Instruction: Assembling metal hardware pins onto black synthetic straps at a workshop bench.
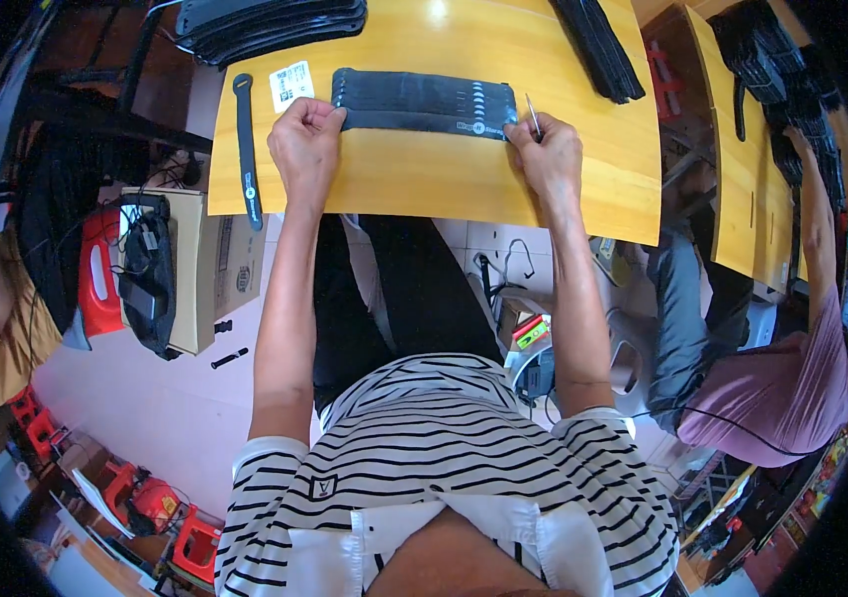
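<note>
A flat bundle of black straps [414, 98] lies fanned in overlapping rows on the yellow table, with pale printing along its near edge. My left hand [306, 139] pinches its left end between thumb and fingers. At the other end my right hand [548, 154] is closed on the bundle's near right corner. A thin pointed metal tool [533, 117], perhaps scissors, sticks up out of the right fist; the rest of it is hidden. One single black strap [248, 149] with a slotted end lies left of my left hand. Beside that hand is a white printed label [291, 84].
Stacks of black straps lie at the table's far left [270, 30] and far right [598, 50]. The yellow table [424, 184] ends just before my forearms. A cardboard box [215, 259] stands at lower left. Co-workers sit left [1, 318] and right [772, 388].
</note>
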`<state>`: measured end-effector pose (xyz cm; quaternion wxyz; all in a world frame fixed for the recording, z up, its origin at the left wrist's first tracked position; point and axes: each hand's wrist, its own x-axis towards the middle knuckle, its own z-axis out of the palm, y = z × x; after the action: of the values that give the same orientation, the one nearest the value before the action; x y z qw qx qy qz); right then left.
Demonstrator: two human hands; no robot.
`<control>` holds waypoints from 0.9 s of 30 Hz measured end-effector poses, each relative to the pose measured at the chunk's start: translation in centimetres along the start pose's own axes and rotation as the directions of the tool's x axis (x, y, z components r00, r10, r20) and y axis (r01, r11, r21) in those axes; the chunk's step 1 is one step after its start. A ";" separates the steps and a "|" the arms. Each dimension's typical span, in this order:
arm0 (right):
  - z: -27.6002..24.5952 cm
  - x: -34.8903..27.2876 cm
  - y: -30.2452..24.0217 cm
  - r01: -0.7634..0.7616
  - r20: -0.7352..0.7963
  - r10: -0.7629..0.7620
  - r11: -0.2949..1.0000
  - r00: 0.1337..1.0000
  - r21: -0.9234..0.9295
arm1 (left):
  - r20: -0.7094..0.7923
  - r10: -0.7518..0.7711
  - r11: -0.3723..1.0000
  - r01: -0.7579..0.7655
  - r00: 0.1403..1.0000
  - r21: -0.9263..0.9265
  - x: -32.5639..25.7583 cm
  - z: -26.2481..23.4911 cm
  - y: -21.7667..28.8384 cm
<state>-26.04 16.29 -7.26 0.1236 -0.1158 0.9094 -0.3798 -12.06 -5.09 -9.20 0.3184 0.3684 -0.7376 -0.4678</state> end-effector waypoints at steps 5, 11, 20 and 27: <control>-0.4 -0.2 -0.6 -0.037 0.017 0.037 0.999 0.999 -0.020 | -0.034 -0.042 0.995 0.045 0.999 0.090 -0.1 -0.2 0.9; -0.4 0.1 -0.5 -0.030 0.021 0.031 0.998 0.999 -0.063 | -0.023 -0.128 0.992 0.128 0.991 -0.019 0.6 -0.1 -0.4; -1.6 -0.4 0.3 0.084 -0.005 -0.084 0.990 0.996 0.117 | 0.024 -0.127 0.992 0.127 0.992 -0.023 -0.2 -1.6 2.0; -1.4 -4.2 0.3 0.595 -0.135 -0.622 0.780 0.771 -0.195 | 0.314 0.607 0.668 -0.683 0.730 0.296 -5.5 -0.1 3.0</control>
<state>-22.53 18.71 -5.93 -0.1027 -0.3757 0.8546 -0.3433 -9.83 0.35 -7.06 0.3118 0.0920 -0.9245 -0.1991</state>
